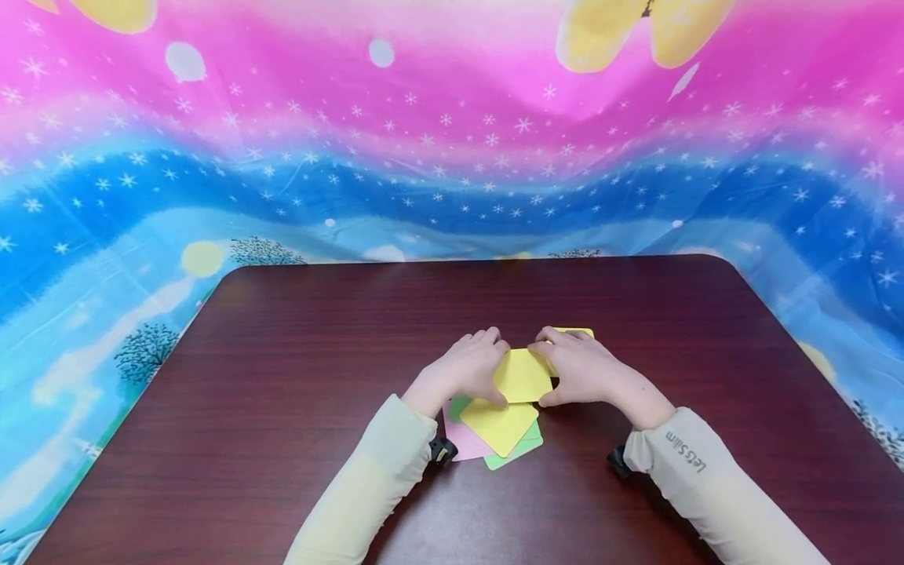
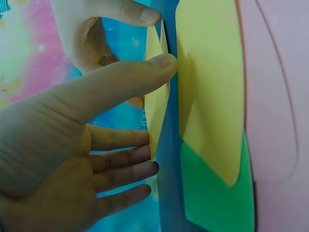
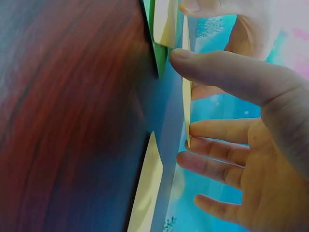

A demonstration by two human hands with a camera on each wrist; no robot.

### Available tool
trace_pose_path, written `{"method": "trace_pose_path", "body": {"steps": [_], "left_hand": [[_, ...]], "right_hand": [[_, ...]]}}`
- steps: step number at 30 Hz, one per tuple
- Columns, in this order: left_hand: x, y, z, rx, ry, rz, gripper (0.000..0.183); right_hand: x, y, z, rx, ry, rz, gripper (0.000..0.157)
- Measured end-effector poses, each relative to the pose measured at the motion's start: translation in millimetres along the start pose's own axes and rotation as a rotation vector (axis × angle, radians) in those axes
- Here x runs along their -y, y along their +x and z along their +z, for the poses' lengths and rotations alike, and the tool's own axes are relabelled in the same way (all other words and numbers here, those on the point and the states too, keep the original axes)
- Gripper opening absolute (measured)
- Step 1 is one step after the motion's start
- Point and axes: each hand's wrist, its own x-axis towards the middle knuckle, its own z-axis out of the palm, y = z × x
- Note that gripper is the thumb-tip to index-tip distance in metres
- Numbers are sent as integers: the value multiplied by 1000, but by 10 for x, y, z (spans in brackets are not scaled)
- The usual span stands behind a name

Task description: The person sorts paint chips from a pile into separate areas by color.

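Observation:
Both hands hold a yellow sheet of paper [image 1: 523,377] with rounded corners, raised a little above the table. My left hand [image 1: 473,366] pinches its left side, thumb at the near edge and fingertips at the far edge. On the opposite side, my right hand [image 1: 582,369] grips it the same way. In the left wrist view the held paper [image 2: 155,108] is seen edge-on and its end splits in two; whether it is folded or doubled I cannot tell. Nearer to me lies an overlapping pile: a yellow sheet [image 1: 500,428] on top, with green [image 1: 517,455] and pink [image 1: 462,439] sheets under it.
Another yellow sheet [image 1: 579,331] lies on the table beyond the right hand, partly covered by it. The dark reddish wooden table [image 1: 318,353] has a patterned pink and blue cloth [image 1: 452,157] hanging behind it.

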Motion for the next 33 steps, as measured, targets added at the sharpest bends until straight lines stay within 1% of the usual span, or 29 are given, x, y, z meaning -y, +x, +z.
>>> {"method": "trace_pose_path", "body": {"steps": [10, 15, 19, 21, 28, 33], "left_hand": [[-34, 156, 24, -9, -43, 9, 72], [-62, 259, 42, -5, -59, 2, 73], [-99, 318, 41, -11, -54, 2, 75], [-117, 342, 40, -13, -53, 0, 76], [-159, 435, 61, -44, -35, -15, 77], [-185, 503, 67, -63, -51, -31, 75]], "right_hand": [[-110, -25, -37, 4, -9, 26, 68], [-184, -27, -47, -7, -24, 29, 73], [-238, -30, -32, 3, -23, 57, 75], [-266, -30, -26, 9, -23, 72, 74], [-379, -25, -20, 4, -1, 90, 74], [-448, -24, -28, 5, 6, 102, 74]]}}
